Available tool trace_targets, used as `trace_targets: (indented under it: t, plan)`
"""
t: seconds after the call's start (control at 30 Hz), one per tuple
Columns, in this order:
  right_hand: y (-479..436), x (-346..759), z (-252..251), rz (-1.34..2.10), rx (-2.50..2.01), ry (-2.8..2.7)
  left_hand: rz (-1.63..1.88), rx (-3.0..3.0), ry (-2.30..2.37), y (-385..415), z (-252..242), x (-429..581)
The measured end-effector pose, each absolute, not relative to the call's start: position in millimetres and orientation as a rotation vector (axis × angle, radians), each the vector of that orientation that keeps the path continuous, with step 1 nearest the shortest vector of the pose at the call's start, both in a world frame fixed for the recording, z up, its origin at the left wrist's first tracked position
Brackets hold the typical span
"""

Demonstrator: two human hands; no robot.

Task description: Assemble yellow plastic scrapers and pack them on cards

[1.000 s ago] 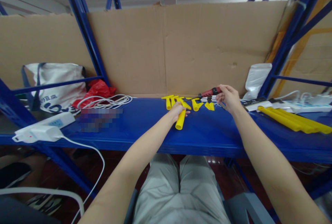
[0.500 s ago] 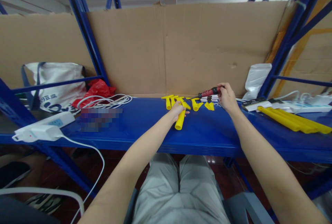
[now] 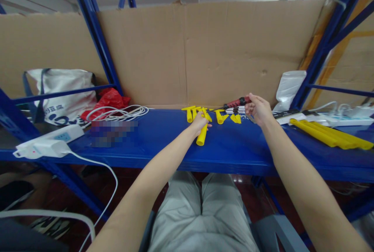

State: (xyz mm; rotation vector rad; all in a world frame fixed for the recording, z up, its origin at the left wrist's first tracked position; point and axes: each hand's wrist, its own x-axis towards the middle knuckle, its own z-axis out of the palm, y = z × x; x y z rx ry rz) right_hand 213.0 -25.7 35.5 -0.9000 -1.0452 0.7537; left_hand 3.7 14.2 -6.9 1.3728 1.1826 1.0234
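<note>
My left hand (image 3: 199, 122) is closed round a short yellow tube (image 3: 202, 136) that rests on the blue shelf (image 3: 163, 143), pointing toward me. My right hand (image 3: 258, 110) grips the red and black handle of a screwdriver (image 3: 233, 103), whose tip points left over a row of small yellow tube pieces (image 3: 204, 113) near the shelf's back. Thin white sticks (image 3: 235, 110) lie under the screwdriver.
Long yellow tubes (image 3: 330, 136) lie at the right, beside white power strips (image 3: 344, 119) and a white pouch (image 3: 289, 86). At the left are a coiled white cable (image 3: 117, 113), a red bag (image 3: 109, 99), a white tote (image 3: 62, 92) and a power strip (image 3: 46, 143). Cardboard (image 3: 187, 53) backs the shelf.
My right hand shifted slightly with the screwdriver. The left hand stays on the yellow tube. The camera tipped up slightly.
</note>
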Motion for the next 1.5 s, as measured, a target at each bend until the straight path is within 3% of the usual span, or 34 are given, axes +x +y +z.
trace_targets:
  t: [0.67, 0.97, 1.5]
  plan:
    - [-19, 210, 33, 0.729, -0.939, -0.925, 1.042, 1.333, 1.201, 14, -6, 3]
    - [-32, 207, 40, 0.958, -0.78, -1.024, 1.063, 1.312, 1.22, 15, -6, 3]
    - [-19, 213, 33, 0.937, -0.857, -0.994, 1.062, 1.285, 1.214, 14, -5, 3]
